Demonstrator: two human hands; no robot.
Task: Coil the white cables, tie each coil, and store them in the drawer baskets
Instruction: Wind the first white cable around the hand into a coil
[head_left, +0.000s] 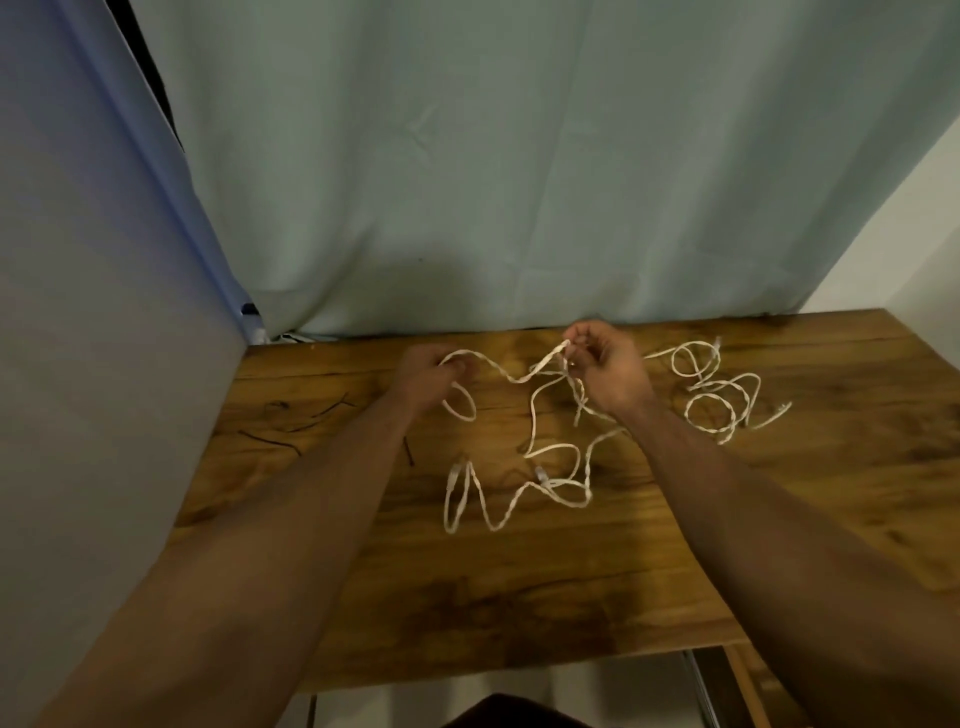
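Observation:
A long white cable (530, 441) lies in loose loops on the wooden table (519, 587). My left hand (423, 376) grips one stretch of it, with a small loop hanging below the fingers. My right hand (610, 366) pinches the same cable a little higher, so a short span sags between both hands above the table. Its plug ends rest near the table's middle. A second white cable (714, 397) lies tangled in loops at the right, apart from both hands.
Several thin dark ties (291, 434) lie on the table's left part. A pale curtain (493, 182) hangs behind the table and a grey panel (93, 364) stands along its left side. Below the front edge, a metal rail (701, 686) shows.

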